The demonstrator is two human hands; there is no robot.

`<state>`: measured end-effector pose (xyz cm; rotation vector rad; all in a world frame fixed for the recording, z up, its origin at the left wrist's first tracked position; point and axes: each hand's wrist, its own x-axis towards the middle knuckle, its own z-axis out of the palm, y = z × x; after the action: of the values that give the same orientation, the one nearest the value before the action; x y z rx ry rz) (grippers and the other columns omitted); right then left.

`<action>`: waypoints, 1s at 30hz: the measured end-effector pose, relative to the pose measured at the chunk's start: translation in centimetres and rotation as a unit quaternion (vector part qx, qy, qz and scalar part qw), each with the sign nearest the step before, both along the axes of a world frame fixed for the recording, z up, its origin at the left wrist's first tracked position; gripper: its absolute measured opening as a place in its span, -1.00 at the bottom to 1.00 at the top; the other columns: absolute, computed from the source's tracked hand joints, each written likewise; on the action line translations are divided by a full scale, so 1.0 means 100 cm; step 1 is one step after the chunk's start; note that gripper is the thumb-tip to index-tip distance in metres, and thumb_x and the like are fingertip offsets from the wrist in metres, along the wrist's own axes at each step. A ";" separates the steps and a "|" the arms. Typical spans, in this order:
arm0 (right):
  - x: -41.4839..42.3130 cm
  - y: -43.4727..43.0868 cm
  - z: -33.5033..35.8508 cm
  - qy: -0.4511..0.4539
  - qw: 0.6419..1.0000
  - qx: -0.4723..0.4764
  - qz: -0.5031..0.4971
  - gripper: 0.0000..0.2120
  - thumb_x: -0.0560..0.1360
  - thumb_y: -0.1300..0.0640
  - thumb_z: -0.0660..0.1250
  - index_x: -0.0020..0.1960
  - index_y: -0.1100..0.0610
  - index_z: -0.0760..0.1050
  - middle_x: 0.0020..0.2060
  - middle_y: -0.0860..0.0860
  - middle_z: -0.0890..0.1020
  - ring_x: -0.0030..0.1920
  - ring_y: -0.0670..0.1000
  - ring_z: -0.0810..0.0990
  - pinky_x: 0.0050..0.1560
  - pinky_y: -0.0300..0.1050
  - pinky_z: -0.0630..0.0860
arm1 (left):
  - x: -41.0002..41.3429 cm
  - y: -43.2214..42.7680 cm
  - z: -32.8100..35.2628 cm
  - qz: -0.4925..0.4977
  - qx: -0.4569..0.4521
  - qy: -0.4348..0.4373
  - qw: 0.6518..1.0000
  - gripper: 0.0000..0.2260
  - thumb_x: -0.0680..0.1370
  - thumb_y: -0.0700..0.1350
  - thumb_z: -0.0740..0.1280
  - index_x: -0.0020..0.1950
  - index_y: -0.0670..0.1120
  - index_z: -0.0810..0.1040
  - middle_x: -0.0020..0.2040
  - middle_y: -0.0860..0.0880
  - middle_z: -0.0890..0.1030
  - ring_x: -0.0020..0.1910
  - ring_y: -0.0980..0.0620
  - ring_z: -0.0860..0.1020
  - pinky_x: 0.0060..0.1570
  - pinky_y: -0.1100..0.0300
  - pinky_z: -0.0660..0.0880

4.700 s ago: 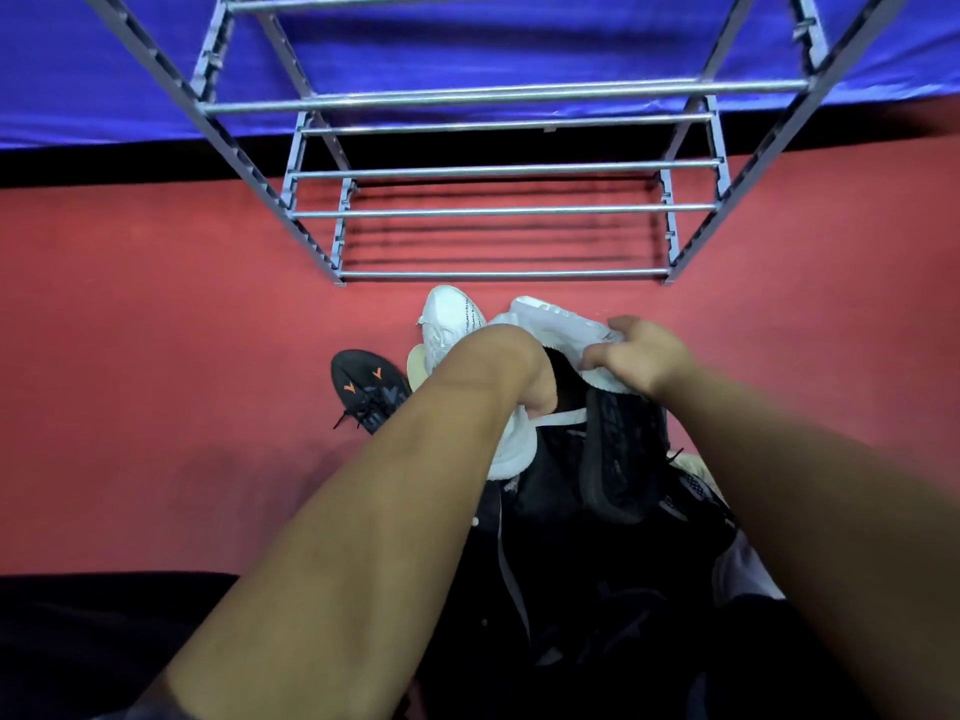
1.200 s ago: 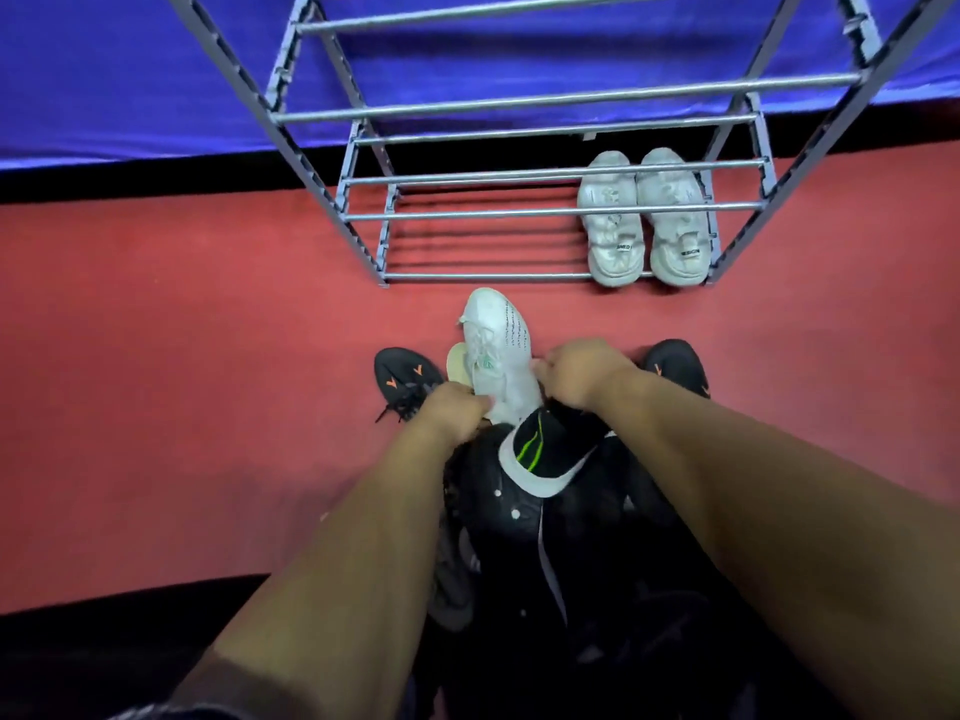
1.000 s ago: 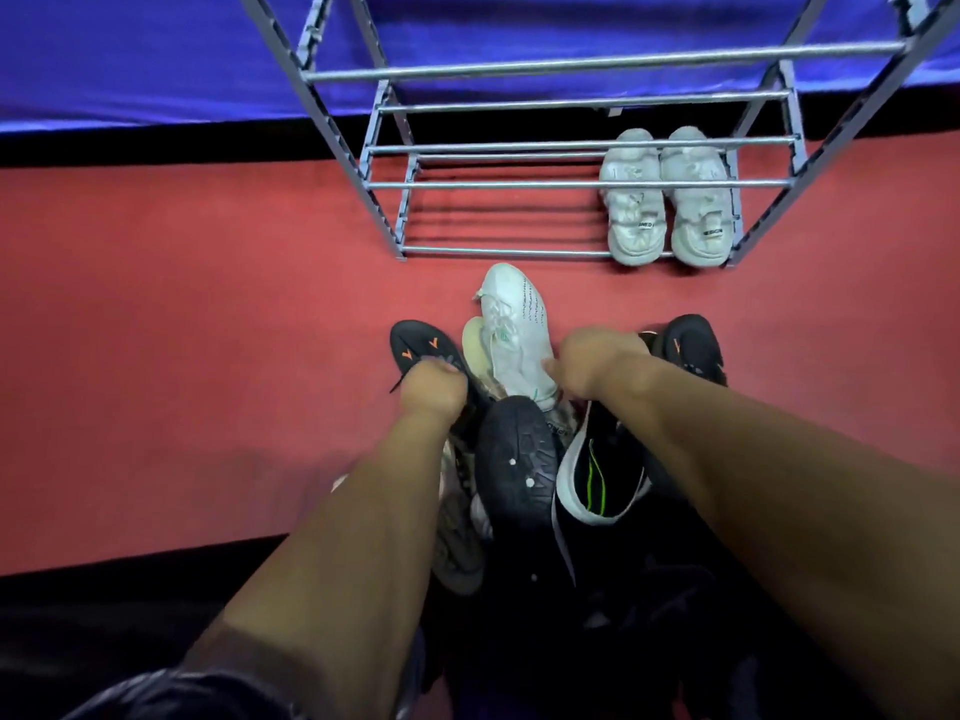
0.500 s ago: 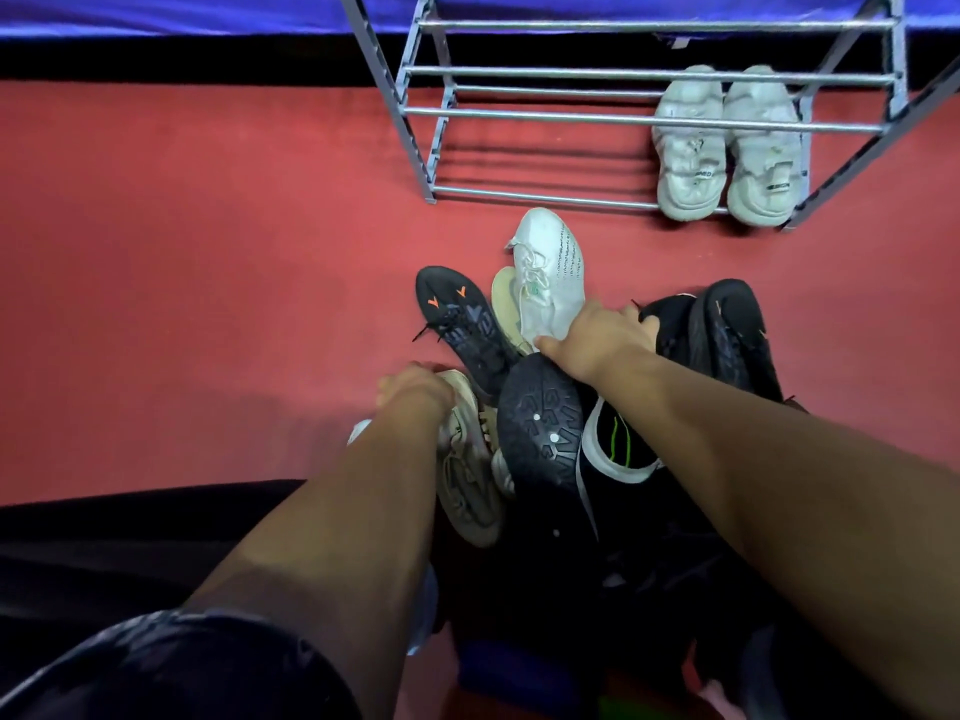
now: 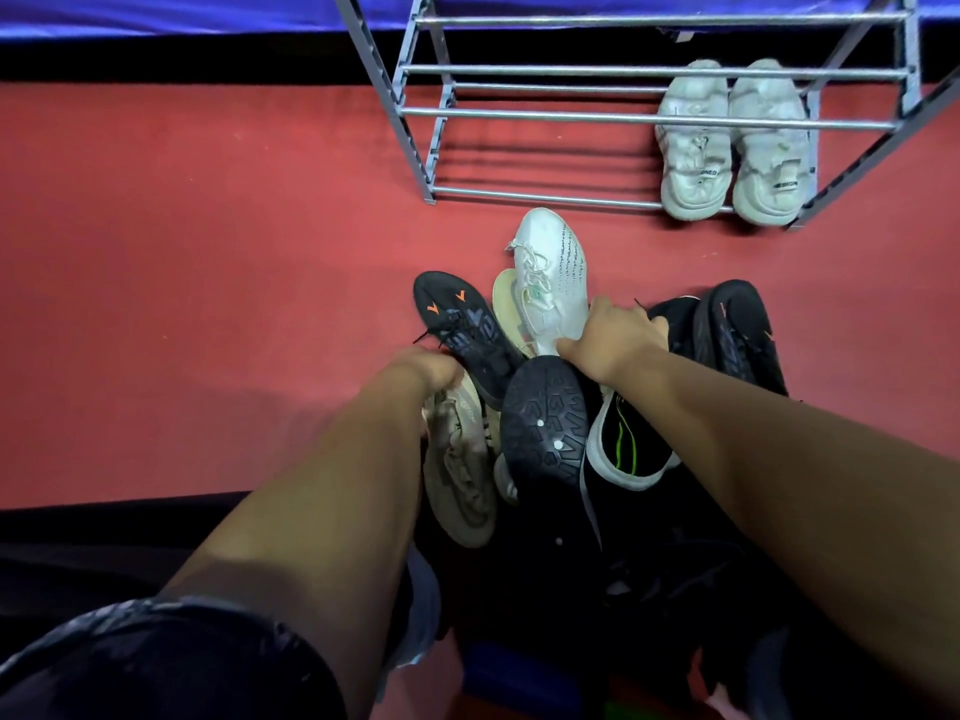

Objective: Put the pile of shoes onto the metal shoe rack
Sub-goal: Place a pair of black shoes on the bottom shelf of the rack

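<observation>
Since these shoes look light, soft-sided and stiff-soled, the heel collar seems the surest hold. At six o'clock the pile lies on the red floor. The left hand curls by a beige shoe and the right hand at the white sneaker's heel; whether either grips is hidden. The sneaker's long axis points its toe toward twelve, at the metal shoe rack, where a white pair sits at one o'clock.

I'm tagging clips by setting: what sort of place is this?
Probably an indoor staged set rather than a home: red floor, blue sheet behind, a metal rack with a shoe pile before it.
</observation>
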<state>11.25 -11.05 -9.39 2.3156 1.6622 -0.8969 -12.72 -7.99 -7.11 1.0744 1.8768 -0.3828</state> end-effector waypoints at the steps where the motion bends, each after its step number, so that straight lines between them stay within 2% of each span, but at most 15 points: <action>1: 0.001 -0.001 0.001 0.003 1.000 0.004 0.004 -0.35 0.50 -0.35 0.27 0.36 0.11 0.39 0.20 0.08 0.61 0.38 0.19 0.44 0.28 0.21 0.31 | 0.000 0.005 -0.001 -0.012 0.022 -0.003 1.000 -0.97 0.53 -0.16 0.33 -0.09 -0.11 0.52 -0.09 -0.12 0.57 -0.21 -0.09 0.54 -0.20 0.10 0.53; 3: 0.005 -0.003 0.003 0.007 1.000 0.016 0.016 -0.32 0.51 -0.40 0.26 0.36 0.11 0.40 0.19 0.07 0.60 0.34 0.19 0.48 0.26 0.20 0.34 | 0.005 0.015 -0.003 -0.011 0.058 -0.010 0.998 -0.88 0.55 -0.05 0.34 -0.04 -0.09 0.57 -0.05 -0.09 0.61 -0.12 -0.08 0.59 -0.02 0.07 0.57; 4: 0.008 -0.004 0.005 0.013 0.999 0.019 0.022 -0.33 0.53 -0.41 0.25 0.36 0.12 0.40 0.18 0.07 0.60 0.32 0.20 0.50 0.25 0.19 0.36 | 0.009 0.019 -0.004 0.009 0.058 -0.022 0.998 -0.79 0.55 0.01 0.35 0.04 -0.11 0.60 -0.02 -0.10 0.63 -0.12 -0.08 0.60 -0.02 0.07 0.59; 7: 0.017 -0.006 0.007 0.041 0.998 0.040 0.013 -0.49 0.62 -0.28 0.23 0.27 0.14 0.46 0.20 0.13 0.58 0.23 0.25 0.55 0.24 0.18 0.45 | 0.028 0.014 0.006 0.043 -0.064 -0.056 0.995 -0.59 0.60 0.21 0.31 0.11 -0.15 0.56 -0.13 -0.08 0.64 -0.31 -0.01 0.55 -0.21 0.17 0.49; 9: 0.023 -0.007 0.012 0.028 0.997 0.068 -0.017 -0.59 0.63 -0.14 0.26 0.25 0.17 0.52 0.24 0.17 0.52 0.23 0.30 0.53 0.26 0.20 0.50 | 0.046 0.008 0.014 -0.011 -0.148 -0.061 0.987 -0.47 0.61 0.31 0.25 0.09 -0.18 0.57 -0.13 -0.08 0.66 -0.31 -0.01 0.58 -0.22 0.19 0.50; 10: 0.026 -0.007 0.017 0.016 0.996 0.075 -0.036 -0.62 0.61 -0.08 0.28 0.27 0.18 0.53 0.25 0.18 0.49 0.26 0.30 0.51 0.28 0.21 0.50 | 0.056 0.006 0.016 -0.042 -0.157 -0.068 0.984 -0.45 0.61 0.32 0.24 0.10 -0.19 0.58 -0.13 -0.10 0.67 -0.29 -0.02 0.60 -0.21 0.17 0.51; 13: 0.038 -0.007 0.027 -0.018 0.995 0.050 -0.084 -0.60 0.57 0.02 0.31 0.33 0.20 0.47 0.31 0.19 0.44 0.33 0.33 0.44 0.29 0.21 0.48 | 0.080 0.003 0.015 -0.151 -0.029 -0.045 0.987 -0.63 0.63 0.11 0.26 0.06 -0.20 0.59 -0.15 -0.16 0.70 -0.26 -0.09 0.68 -0.23 0.13 0.60; 15: 0.049 -0.007 0.032 -0.011 0.991 0.030 -0.129 -0.59 0.58 0.06 0.30 0.36 0.25 0.45 0.34 0.26 0.47 0.33 0.36 0.47 0.24 0.14 0.48 | 0.092 0.004 0.015 -0.233 0.060 -0.003 0.971 -0.75 0.59 -0.02 0.27 0.01 -0.19 0.59 -0.05 -0.15 0.70 -0.11 -0.14 0.68 -0.03 0.05 0.64; 17: 0.059 -0.008 0.037 0.005 0.984 0.024 -0.179 -0.63 0.61 0.11 0.28 0.33 0.31 0.49 0.30 0.32 0.57 0.28 0.34 0.56 0.11 0.02 0.48 | 0.101 0.000 0.017 -0.284 0.137 -0.002 0.949 -0.79 0.58 -0.07 0.28 0.09 -0.16 0.60 0.00 -0.09 0.62 -0.03 -0.13 0.58 0.00 0.08 0.56; 19: 0.069 -0.008 0.044 0.036 0.978 0.002 -0.204 -0.70 0.65 0.19 0.25 0.29 0.33 0.56 0.23 0.31 0.64 0.17 0.27 0.66 0.05 -0.02 0.56 | 0.110 -0.004 0.020 -0.300 0.213 -0.029 0.930 -0.80 0.57 -0.09 0.28 0.11 -0.15 0.60 0.01 -0.10 0.62 -0.01 -0.13 0.58 -0.03 0.06 0.55; 20: 0.075 -0.008 0.045 0.066 0.972 -0.006 -0.227 -0.73 0.64 0.23 0.26 0.26 0.34 0.59 0.17 0.31 0.67 0.01 0.23 0.70 -0.06 -0.04 0.62 | 0.116 -0.008 0.022 -0.303 0.245 -0.043 0.920 -0.82 0.58 -0.08 0.27 0.07 -0.13 0.59 -0.01 -0.10 0.63 -0.01 -0.14 0.60 -0.04 0.05 0.57; 22: 0.091 -0.010 0.046 0.122 0.954 -0.004 -0.273 -0.75 0.62 0.28 0.28 0.22 0.36 0.61 0.07 0.31 0.71 -0.22 0.15 0.68 -0.27 -0.12 0.58 | 0.130 -0.019 0.024 -0.318 0.261 -0.082 0.908 -0.79 0.61 0.02 0.28 -0.07 -0.10 0.57 -0.10 -0.08 0.64 -0.04 -0.14 0.62 -0.08 0.05 0.58; 23: 0.100 -0.013 0.046 0.118 0.952 0.002 -0.283 -0.76 0.61 0.28 0.29 0.21 0.36 0.62 0.06 0.30 0.71 -0.18 0.16 0.70 -0.28 -0.14 0.56 | 0.138 -0.025 0.022 -0.322 0.249 -0.102 0.907 -0.72 0.61 0.11 0.28 -0.11 -0.08 0.57 -0.13 -0.06 0.64 -0.06 -0.12 0.62 -0.09 0.06 0.57; 26: 0.122 -0.021 0.051 0.054 0.958 0.037 -0.281 -0.78 0.59 0.21 0.28 0.13 0.26 0.64 0.12 0.27 0.69 0.12 0.26 0.68 -0.07 -0.07 0.51 | 0.155 -0.040 0.020 -0.360 0.202 -0.090 0.907 -0.54 0.56 0.35 0.26 -0.03 -0.04 0.62 -0.10 -0.02 0.64 -0.06 -0.07 0.61 -0.06 0.08 0.56; 30: 0.141 -0.040 0.049 0.018 0.952 0.064 -0.298 -0.69 0.58 0.06 0.31 0.18 0.25 0.61 0.17 0.29 0.64 0.20 0.33 0.60 0.17 0.02 0.51 | 0.164 -0.042 0.011 -0.432 0.155 -0.045 0.887 -0.55 0.55 0.34 0.28 0.07 -0.01 0.65 -0.07 0.00 0.61 0.08 -0.11 0.62 -0.04 0.09 0.50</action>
<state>25.38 -15.01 -4.48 2.9739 1.0506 -0.9463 3.63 -12.19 -5.96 2.1003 1.3009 -0.5207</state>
